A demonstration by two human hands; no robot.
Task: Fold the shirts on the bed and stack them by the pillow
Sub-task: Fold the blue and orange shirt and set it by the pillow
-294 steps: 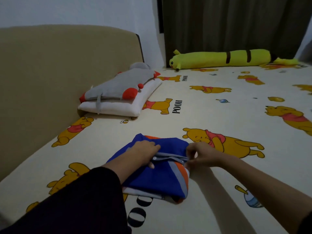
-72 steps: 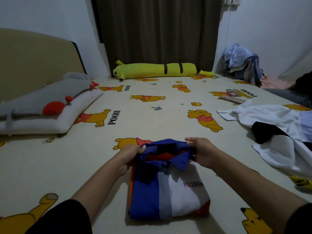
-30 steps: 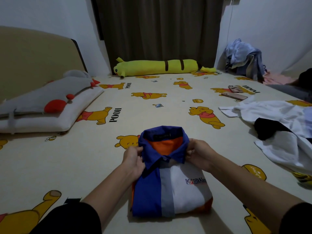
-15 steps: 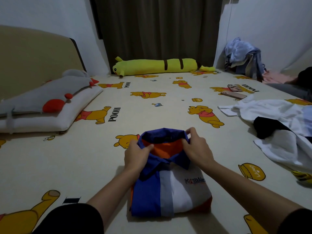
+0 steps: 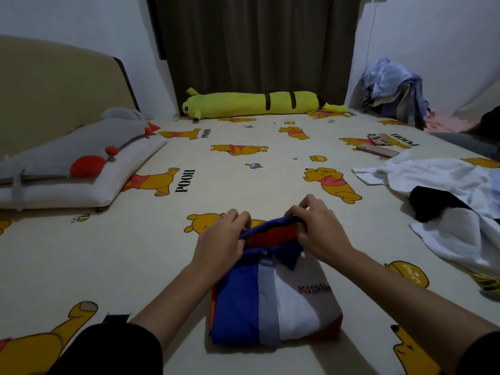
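Both hands have slid up to the very top of the collar since a moment ago, when they were holding it lower down by the flaps. Now the left hand (image 5: 221, 236) pinches the left end of the blue collar with curled fingers, and the right hand (image 5: 318, 228) pinches the right end the same way. They are pulling the collar up so the orange inside shows. The folded shirt (image 5: 273, 296) lies flat on the bed (image 5: 216, 180), right in front of the person, in a neat square. It looks just about done, so I think this is only a last tidy-up. The pillow (image 5: 78, 169) is well away to the left, so the shirt has not been put there yet. More shirts (image 5: 454, 204) wait in a messy pile on the right.
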